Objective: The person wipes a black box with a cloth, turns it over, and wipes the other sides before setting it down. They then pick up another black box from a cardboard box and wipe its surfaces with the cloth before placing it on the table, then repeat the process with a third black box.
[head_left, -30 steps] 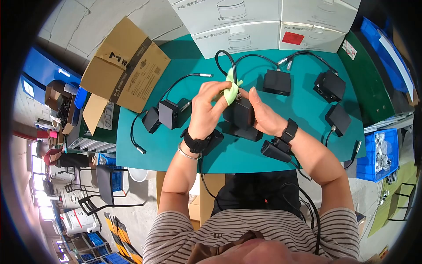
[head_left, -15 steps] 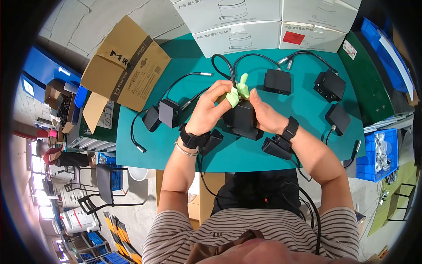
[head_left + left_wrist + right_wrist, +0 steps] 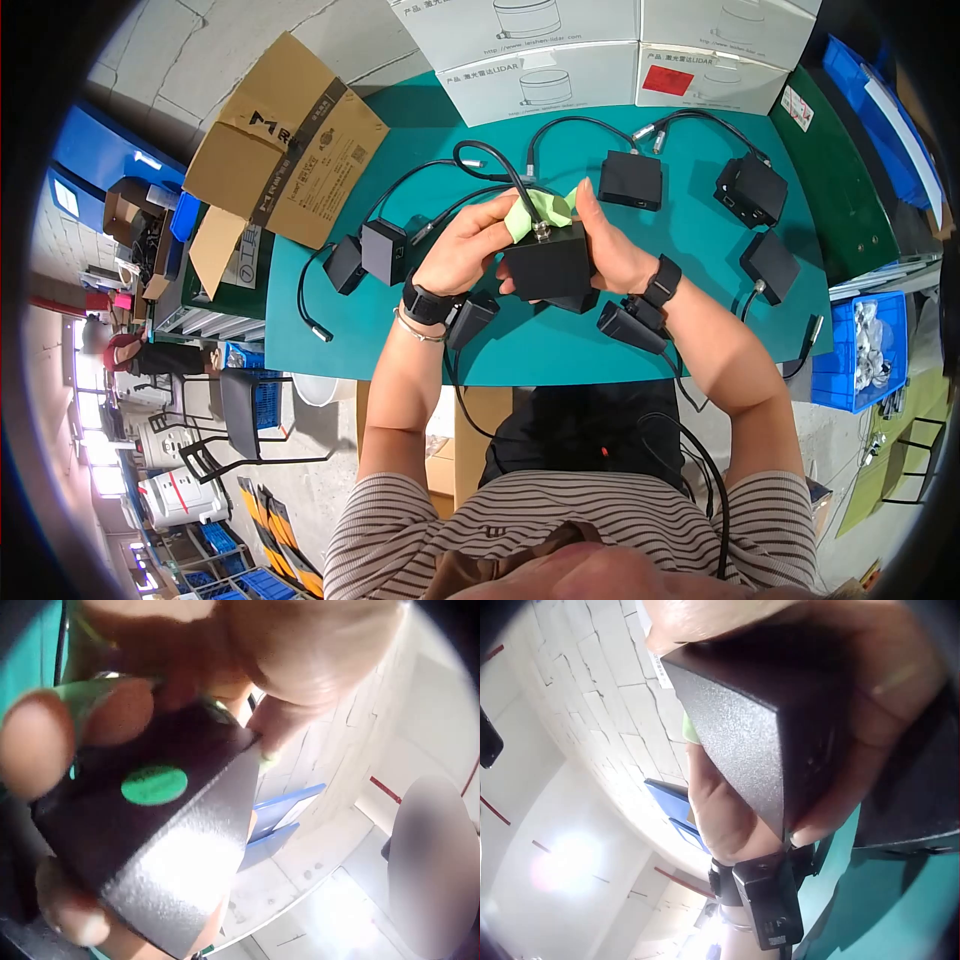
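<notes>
A black box (image 3: 548,265) is held up over the table's middle, its upper face carrying a metal connector (image 3: 542,232) with a looped black cable (image 3: 516,178). My left hand (image 3: 460,250) holds a light green cloth (image 3: 553,208) against the box beside the cable. On the box's right side, my right hand (image 3: 620,260) grips it with the thumb pointing up. The left wrist view shows a green oval sticker (image 3: 154,785) on one face, with fingertips around the edges. In the right wrist view, fingers curl round the box (image 3: 739,742). Another black box lies partly hidden beneath.
Several black boxes with cables lie around the green table (image 3: 400,345), including one box (image 3: 632,180) behind the right hand. White cartons (image 3: 540,85) stand along the back, an open cardboard box (image 3: 290,150) at left. A blue bin (image 3: 858,355) sits at right.
The box has been lifted and tipped, bringing its connector face into view. The cloth has shifted from around the cable to spread behind the connector, and the cable loop has swung left.
</notes>
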Available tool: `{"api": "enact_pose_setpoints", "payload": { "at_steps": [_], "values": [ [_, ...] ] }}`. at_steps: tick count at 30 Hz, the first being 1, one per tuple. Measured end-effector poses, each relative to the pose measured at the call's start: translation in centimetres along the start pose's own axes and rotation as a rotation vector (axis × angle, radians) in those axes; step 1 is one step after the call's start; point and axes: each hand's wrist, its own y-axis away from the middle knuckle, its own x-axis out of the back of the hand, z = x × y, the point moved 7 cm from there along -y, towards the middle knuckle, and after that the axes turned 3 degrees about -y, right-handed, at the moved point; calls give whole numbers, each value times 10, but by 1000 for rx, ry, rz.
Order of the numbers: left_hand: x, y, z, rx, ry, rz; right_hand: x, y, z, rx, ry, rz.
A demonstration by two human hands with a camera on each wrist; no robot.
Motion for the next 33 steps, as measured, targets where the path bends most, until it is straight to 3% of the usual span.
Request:
{"api": "enact_pose_setpoints", "payload": {
  "at_steps": [4,8,11,13,15,17,22,23,25,27,29,33],
  "values": [
    [-5,1,-2,20,69,-103,-5,1,-2,-20,-38,-35],
    [-7,0,-3,-8,138,-90,-6,2,-5,-36,-39,6],
    [-3,-3,-4,2,106,21,1,-2,1,-55,-123,-10],
    [9,-3,1,-39,119,244,5,-4,2,-75,-217,-13],
    [17,-5,-2,-103,94,283,9,-5,0,-82,-372,56],
    [26,-2,8,-285,-69,465,17,-6,4,-76,-401,48],
    [14,16,39,-500,-460,655,14,-8,5,-47,-384,27],
    [13,17,40,-498,-459,654,13,-8,4,-32,-386,7],
    [-9,21,57,-645,-855,575,10,-6,2,-42,-400,83],
    [-26,13,51,-557,-995,463,13,-6,3,-54,-411,157],
    [-38,11,49,-582,-1061,350,20,-7,5,0,-355,165],
    [-55,11,41,-519,-1170,125,28,-8,8,-7,-336,99]
  ]
}}
